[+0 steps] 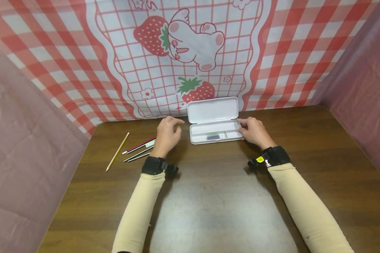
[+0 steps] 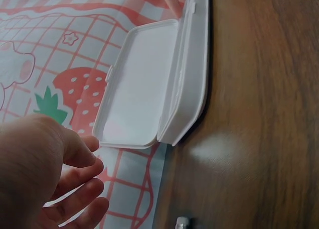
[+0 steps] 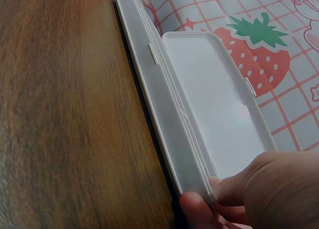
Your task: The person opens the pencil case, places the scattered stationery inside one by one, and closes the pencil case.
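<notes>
A white pencil case [image 1: 213, 109] stands with its lid raised at the back of the table, lid leaning toward the patterned cloth. In its front compartment lies a small green and purple eraser-like block [image 1: 213, 136]. My right hand [image 1: 254, 131] pinches the case's right end; in the right wrist view the thumb [image 3: 227, 189] lies on the rim and a finger on the front wall. My left hand [image 1: 168, 135] hovers left of the case, apart from it, with fingers loosely bent and nothing in them, as the left wrist view also shows.
Several pencils [image 1: 139, 146], red, black and grey, lie left of my left hand, partly hidden by it, with a pale block [image 1: 150, 143] among them. Farther left is a yellow pencil [image 1: 118, 151]. A red checked cloth [image 1: 291, 52] hangs behind the table.
</notes>
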{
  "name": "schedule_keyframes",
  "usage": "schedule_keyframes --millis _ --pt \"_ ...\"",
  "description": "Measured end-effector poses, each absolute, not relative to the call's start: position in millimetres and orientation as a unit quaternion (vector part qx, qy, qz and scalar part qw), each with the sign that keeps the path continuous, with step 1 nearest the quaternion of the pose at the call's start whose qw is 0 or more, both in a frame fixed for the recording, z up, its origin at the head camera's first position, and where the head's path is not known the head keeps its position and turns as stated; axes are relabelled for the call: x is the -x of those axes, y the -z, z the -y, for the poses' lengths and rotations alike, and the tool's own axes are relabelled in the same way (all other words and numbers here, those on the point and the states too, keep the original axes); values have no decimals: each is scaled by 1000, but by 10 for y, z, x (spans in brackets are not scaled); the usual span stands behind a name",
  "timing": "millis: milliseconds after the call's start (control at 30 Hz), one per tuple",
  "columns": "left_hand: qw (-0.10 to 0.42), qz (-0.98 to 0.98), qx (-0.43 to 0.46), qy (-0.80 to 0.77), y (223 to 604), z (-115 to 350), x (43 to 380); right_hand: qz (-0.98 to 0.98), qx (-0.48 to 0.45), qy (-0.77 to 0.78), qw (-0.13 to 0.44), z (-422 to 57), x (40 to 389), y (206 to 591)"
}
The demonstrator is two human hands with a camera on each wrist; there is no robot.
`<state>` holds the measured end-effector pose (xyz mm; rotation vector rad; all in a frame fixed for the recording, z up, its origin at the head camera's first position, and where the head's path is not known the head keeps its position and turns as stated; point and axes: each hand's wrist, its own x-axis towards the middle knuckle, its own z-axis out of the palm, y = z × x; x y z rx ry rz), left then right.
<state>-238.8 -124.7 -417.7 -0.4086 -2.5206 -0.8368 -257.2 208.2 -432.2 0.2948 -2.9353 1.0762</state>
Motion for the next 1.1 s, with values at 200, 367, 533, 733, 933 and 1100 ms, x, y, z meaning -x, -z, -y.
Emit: schedule_keyframes --millis 200,367,533,733,933,1100 --pt "221 916 137 304 4172 1323 2373 935 -96 -341 2 -2091 2576 4324" --pt "230 915 125 306 4155 1409 2373 935 -94 -341 3 -2091 2575 4331" --pt "233 915 110 309 4113 1496 2357 935 -97 -340 5 -2091 2578 4337" --pt "222 920 96 307 4081 1580 2347 934 -99 -342 6 -2098 2582 4334" --pt "200 930 70 300 4057 1709 2349 934 -97 -343 4 -2099 2581 4340" --pt "193 934 47 296 4038 1856 2343 934 -97 -343 3 -2097 2584 4337"
